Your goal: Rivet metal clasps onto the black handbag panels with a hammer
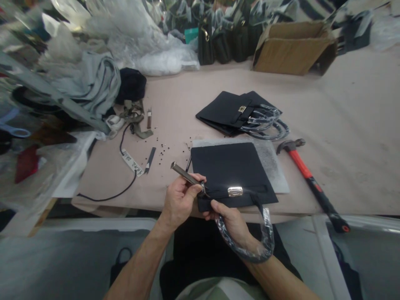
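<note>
A black bag panel [228,166] lies at the table's front edge, with a shiny metal clasp [235,191] on its flap strap. Its plastic-wrapped handle [268,233] loops down over my right wrist. My left hand [181,198] is closed around a metal rod-like punch [184,171], tilted, its lower end by the strap at the panel's left. My right hand [231,218] grips the panel's near edge, thumb on top and fingers underneath. Under the panel is a pale translucent sheet or board [275,171].
A claw hammer [308,175] with a red and black handle lies at right. Stacked black bag panels [225,108] with wrapped handles lie behind. Small black bits [161,153], a dark strip [150,160] and a labelled cord [133,161] are at left. A cardboard box [284,54] stands at the back.
</note>
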Action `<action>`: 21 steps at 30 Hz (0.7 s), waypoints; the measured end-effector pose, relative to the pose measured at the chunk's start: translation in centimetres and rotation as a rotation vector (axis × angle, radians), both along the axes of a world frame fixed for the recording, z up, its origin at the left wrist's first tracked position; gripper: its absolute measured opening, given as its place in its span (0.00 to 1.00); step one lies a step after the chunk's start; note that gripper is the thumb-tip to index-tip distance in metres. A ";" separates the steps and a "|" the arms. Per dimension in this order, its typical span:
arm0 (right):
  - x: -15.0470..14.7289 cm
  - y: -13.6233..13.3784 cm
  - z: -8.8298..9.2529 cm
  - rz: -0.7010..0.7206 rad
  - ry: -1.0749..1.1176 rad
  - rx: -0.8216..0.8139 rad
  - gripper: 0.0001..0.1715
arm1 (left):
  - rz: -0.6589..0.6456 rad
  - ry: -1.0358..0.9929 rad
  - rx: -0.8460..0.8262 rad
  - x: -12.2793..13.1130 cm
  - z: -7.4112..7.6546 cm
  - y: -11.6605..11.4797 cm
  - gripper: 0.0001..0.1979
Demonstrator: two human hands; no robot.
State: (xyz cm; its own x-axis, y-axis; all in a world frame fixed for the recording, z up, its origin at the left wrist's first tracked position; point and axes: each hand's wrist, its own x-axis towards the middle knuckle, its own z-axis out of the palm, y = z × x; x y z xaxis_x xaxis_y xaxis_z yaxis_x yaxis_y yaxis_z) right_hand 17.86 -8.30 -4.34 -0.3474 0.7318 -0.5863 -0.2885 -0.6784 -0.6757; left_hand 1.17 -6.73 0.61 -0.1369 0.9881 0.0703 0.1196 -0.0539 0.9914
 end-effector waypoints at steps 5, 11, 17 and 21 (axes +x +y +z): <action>0.1 0.0 -0.5 0.018 -0.065 0.046 0.28 | -0.019 0.049 -0.012 -0.1 -0.1 -0.1 0.05; 0.3 0.0 -0.9 0.048 -0.061 0.090 0.27 | 0.007 -0.087 -0.063 -0.4 -0.8 -0.1 0.09; 0.7 -0.3 -1.1 0.026 -0.014 0.069 0.22 | 0.036 -0.286 -0.106 -0.3 -1.7 -0.3 0.11; 0.8 -0.3 -1.0 0.004 0.040 0.097 0.21 | 0.038 -0.285 -0.082 0.0 -1.3 -1.0 0.11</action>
State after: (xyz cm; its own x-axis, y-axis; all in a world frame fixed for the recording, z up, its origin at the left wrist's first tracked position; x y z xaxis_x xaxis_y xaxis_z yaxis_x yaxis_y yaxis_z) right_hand 18.69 -8.59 -5.39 -0.3723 0.7830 -0.4984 -0.3144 -0.6116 -0.7260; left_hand 1.15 -7.75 -0.70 -0.1763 0.9827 -0.0564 -0.1637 0.0272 0.9861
